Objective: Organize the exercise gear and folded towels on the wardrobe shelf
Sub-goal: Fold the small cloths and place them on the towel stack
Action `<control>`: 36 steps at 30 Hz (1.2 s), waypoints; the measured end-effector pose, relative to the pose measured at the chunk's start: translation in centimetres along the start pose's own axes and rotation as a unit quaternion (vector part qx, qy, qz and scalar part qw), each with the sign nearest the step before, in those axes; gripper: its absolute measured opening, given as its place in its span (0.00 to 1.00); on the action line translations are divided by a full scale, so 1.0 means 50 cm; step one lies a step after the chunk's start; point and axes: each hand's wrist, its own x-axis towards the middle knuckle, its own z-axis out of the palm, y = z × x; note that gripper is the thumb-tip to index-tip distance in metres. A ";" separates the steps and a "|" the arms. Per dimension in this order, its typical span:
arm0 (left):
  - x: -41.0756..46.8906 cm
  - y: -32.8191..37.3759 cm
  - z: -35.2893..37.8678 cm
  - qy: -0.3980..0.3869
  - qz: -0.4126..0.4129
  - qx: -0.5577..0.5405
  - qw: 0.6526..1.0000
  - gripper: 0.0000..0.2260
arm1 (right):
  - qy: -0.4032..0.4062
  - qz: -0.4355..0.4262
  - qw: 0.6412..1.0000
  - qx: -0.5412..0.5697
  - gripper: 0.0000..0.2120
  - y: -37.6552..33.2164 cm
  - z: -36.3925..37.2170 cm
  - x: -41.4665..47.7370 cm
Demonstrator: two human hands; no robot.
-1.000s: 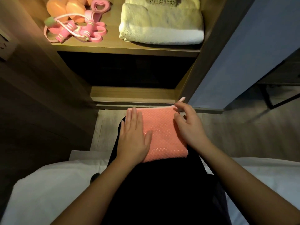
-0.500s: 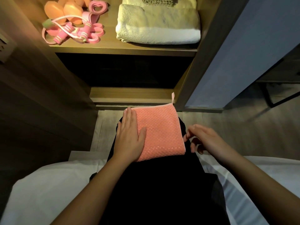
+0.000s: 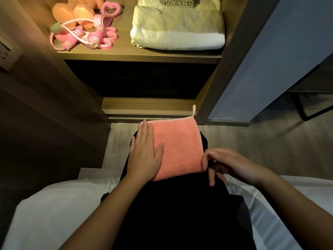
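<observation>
Changed since 1 s ago: right hand (image 3: 232,165) off the coral towel's (image 3: 178,145) far right corner, now at its near right corner, fingers bent against the edge, grip not discernible. Unchanged: left hand (image 3: 144,152) flat, fingers straight, pressing the towel's left half onto the lap (image 3: 171,213). Long axis near-to-far; hanging loop (image 3: 194,110) at far right corner, pointing at the wardrobe. Beyond, shelf (image 3: 140,57): skipping rope (image 3: 75,39) left, folded towels (image 3: 178,31) right.

Coral cloth (image 3: 177,145), dotted waffle weave, pale pink trim. Orange dumbbells (image 3: 72,14). Pink rope (image 3: 69,40), pale-striped handles. Pink bands (image 3: 110,32). Cream towel (image 3: 177,29), white edge. Brown wood-grain shelf (image 3: 140,55). Black lap (image 3: 171,213).
</observation>
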 end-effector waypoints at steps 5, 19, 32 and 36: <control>0.000 0.001 -0.001 -0.005 0.000 0.003 1.000 0.31 | -0.126 -0.011 0.992 0.011 0.20 -0.004 0.006 0.024; -0.006 0.014 -0.013 -0.004 -0.033 0.044 0.998 0.32 | -0.053 0.066 0.987 -0.136 0.15 -0.028 -0.037 0.008; -0.060 -0.016 -0.025 -0.079 0.136 0.187 0.970 0.35 | 0.122 0.030 0.770 -0.626 0.34 -0.006 0.056 0.133; -0.065 -0.032 -0.035 -0.084 0.096 0.141 0.982 0.37 | 0.107 0.047 0.728 -0.675 0.35 0.000 0.039 0.143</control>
